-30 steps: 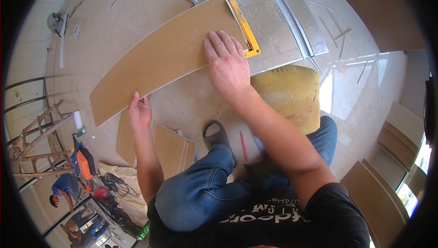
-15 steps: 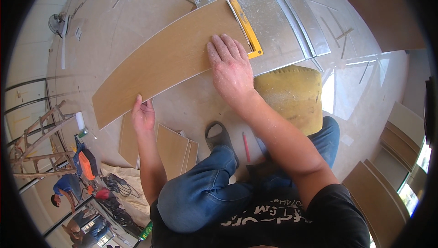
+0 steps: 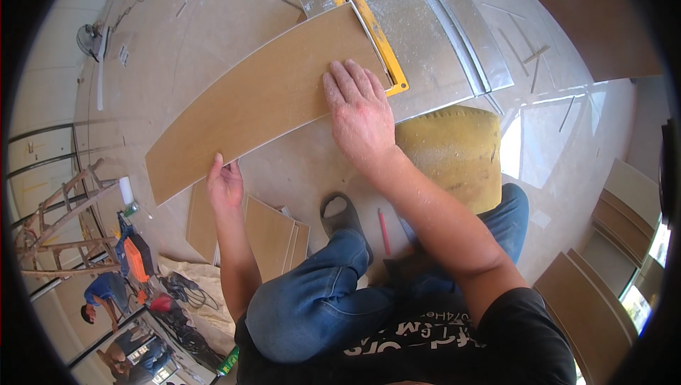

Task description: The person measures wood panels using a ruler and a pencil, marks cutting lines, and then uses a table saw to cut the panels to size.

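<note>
A long tan board [image 3: 250, 101] has its far end against a yellow metal frame [image 3: 383, 41] on a dusty silver work surface [image 3: 433, 52]. My right hand [image 3: 355, 108] lies palm down on the board near that end, fingers stretched over it. My left hand [image 3: 224, 183] grips the board's lower edge toward the left end, thumb on top and fingers curled below. A yellow padded block [image 3: 450, 158] sits under my right forearm, beside my bent right knee. A red pencil-like stick [image 3: 384, 232] lies on the floor near my sandal.
Stacked board pieces [image 3: 269, 232] lie below my left hand; more boards [image 3: 578, 314] lean at right. At left are a wooden ladder-like stand [image 3: 67, 222], tools [image 3: 135, 257], cables, a co-worker [image 3: 103, 293] and a fan [image 3: 89, 39]. Thin strips [image 3: 535, 55] lie beyond the work surface.
The whole view has shifted slightly, with board, frame and hands appearing a little lower. My hands keep the same hold on the board, and I see no clear movement otherwise.
</note>
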Demonstrator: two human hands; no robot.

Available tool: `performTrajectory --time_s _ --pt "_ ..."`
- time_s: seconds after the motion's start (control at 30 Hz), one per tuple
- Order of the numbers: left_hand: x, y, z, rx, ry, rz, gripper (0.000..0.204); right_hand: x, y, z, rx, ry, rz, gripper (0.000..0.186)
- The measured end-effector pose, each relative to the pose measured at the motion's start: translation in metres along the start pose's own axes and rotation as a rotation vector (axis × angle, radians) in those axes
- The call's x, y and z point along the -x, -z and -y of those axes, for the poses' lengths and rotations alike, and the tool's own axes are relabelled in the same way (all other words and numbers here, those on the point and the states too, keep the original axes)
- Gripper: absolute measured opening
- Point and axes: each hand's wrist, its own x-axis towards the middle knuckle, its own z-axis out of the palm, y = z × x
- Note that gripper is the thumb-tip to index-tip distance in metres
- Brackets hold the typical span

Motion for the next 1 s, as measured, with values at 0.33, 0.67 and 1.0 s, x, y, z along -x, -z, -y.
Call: performTrajectory --time_s 0.33,0.67,1.0 --pt "0.0047 -0.0046 0.0015 0.000 -0.008 -0.007 0.036 0.0010 0.0017 0.0003 -0.022 -0.009 0.012 0.047" --pt "0.0057 -0.0023 0.0013 0.001 -0.006 -0.014 0.036 0.0025 0.0027 0.0005 -0.013 -0.003 0.014 0.047" --pt "0.0052 0.0026 0.0009 0.004 -0.009 0.004 0.035 0.0042 0.0037 0.0011 -0.017 -0.002 0.014 0.047"
